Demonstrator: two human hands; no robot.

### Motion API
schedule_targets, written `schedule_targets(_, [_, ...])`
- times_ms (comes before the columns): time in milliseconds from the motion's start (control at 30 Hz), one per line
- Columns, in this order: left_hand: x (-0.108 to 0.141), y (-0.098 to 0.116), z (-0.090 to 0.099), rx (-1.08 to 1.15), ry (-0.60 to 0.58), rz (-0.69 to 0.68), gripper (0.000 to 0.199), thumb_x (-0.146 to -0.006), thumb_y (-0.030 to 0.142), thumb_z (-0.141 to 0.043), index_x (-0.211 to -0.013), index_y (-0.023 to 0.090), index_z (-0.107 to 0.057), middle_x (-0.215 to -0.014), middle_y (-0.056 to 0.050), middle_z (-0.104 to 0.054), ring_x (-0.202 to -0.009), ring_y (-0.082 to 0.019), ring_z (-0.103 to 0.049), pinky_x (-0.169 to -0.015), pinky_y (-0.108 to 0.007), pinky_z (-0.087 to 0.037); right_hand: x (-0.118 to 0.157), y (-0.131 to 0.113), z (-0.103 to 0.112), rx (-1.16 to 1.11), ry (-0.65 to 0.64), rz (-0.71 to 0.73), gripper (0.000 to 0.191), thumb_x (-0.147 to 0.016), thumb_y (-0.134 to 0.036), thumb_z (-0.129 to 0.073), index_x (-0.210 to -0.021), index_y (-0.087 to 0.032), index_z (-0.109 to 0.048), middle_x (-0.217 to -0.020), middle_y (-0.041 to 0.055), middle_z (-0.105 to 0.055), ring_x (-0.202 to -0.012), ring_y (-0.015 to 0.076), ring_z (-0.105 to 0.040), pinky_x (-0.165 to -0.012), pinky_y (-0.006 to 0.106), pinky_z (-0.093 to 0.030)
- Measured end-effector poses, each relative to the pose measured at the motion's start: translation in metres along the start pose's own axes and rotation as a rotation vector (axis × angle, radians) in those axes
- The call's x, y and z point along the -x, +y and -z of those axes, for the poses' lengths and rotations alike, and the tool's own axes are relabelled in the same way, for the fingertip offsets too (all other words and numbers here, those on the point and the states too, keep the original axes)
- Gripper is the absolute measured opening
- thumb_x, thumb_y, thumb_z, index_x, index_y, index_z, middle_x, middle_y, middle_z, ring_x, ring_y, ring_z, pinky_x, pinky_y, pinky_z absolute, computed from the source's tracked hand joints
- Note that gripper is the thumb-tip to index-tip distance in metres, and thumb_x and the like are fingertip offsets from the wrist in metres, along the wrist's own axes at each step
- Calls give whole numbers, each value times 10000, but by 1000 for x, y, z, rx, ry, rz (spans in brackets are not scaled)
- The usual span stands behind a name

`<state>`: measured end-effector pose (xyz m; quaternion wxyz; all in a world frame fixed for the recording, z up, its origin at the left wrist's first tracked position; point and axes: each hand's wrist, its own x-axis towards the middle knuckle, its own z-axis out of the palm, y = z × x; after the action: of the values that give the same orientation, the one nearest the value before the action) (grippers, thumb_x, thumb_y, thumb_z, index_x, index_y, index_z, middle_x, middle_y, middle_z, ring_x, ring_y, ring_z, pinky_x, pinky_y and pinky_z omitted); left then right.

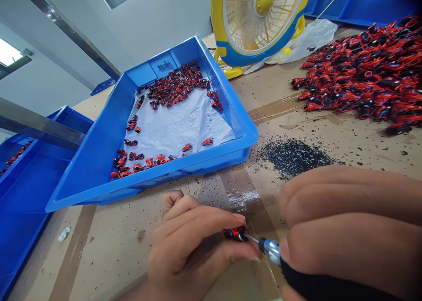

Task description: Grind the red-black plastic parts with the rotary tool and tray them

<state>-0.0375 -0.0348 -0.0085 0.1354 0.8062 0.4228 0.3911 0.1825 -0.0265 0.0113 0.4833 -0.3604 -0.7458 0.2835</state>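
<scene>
Between thumb and forefinger, my left hand (194,244) pinches a small red and black plastic part (235,233) just above the table. Fingers closed, my right hand (349,222) grips a slim tool (272,250) with a silver collar, a thin metal tip and a dark handle. The tip touches the right end of the part, at its black section. Whether the tip is a blade or a needle I cannot make out. Most of the handle is hidden under my right hand.
Beyond my left hand stands a blue tray (217,158) lined with white sheet, holding many similar parts. A large heap of red and black parts (369,76) lies at right. Black shavings (296,156) are scattered nearby. A yellow and blue fan (220,50) stands behind; more blue trays (42,160) sit left.
</scene>
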Motion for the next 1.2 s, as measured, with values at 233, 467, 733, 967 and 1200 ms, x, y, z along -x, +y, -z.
schedule_targets(233, [3, -3, 0, 11, -14, 3, 173, -966, 325, -858, -1081, 263, -745, -837, 51, -835, -614, -158, -638, -702, -406, -357, 1, -3, 0, 92, -16, -8, 370, -778, -128, -771, -682, -223, -426, -632, -48, -404, -565, 114, -434, -485, 302, -433])
schedule_targets(467, [2, -3, -1, 29, 4, 2, 246, -904, 372, -911, -1043, 240, -755, -824, 55, -827, -614, -146, -621, -686, -396, -349, 3, -2, -1, 98, -53, -10, 355, -796, -43, -678, -663, -231, -408, -610, -46, -352, -520, 116, -400, -443, 301, -378])
schedule_targets(733, [2, -1, -2, 26, 5, 23, 201, -930, 393, -883, -1004, 250, -763, -751, 58, -802, -591, -144, -619, -684, -393, -373, -1, -13, 1, 128, -27, -49, 373, -827, -137, -725, -658, -224, -404, -620, -55, -366, -524, 102, -415, -467, 308, -359])
schedule_targets(967, [3, 1, -4, 20, 32, 45, 123, -953, 304, -871, -1010, 253, -774, -759, 50, -802, -591, -138, -616, -673, -381, -418, 2, -10, -2, 130, -29, -38, 336, -800, 21, -600, -630, -228, -451, -584, -45, -392, -498, 112, -430, -452, 282, -376])
schedule_targets(1200, [-3, 1, 0, -24, 1, 29, 100, -975, 328, -844, -958, 252, -782, -709, 45, -796, -545, -137, -620, -662, -379, -439, 7, 2, -6, 88, 44, 26, 320, -834, -83, -698, -662, -264, -498, -567, -41, -405, -506, 156, -486, -416, 301, -411])
